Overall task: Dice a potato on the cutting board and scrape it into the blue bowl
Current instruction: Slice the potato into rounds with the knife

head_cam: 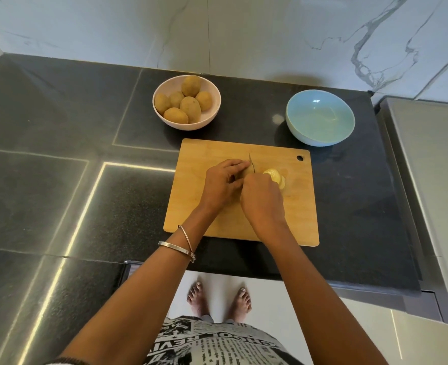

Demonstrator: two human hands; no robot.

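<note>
A wooden cutting board (191, 206) lies on the dark counter. On it my left hand (221, 184) curls its fingers over the uncut part of a potato, which is mostly hidden beneath them. My right hand (262, 204) grips the handle of a knife (252, 164), whose blade stands just right of my left fingertips. Several pale yellow potato slices (275, 176) lie fanned to the right of the blade. The blue bowl (320, 117) stands beyond the board's far right corner and holds nothing.
A pink bowl (162, 88) with several whole potatoes sits beyond the board's far left corner. A marble wall rises behind the counter. A grey appliance surface (428, 159) borders the counter on the right. The counter's front edge is near my body.
</note>
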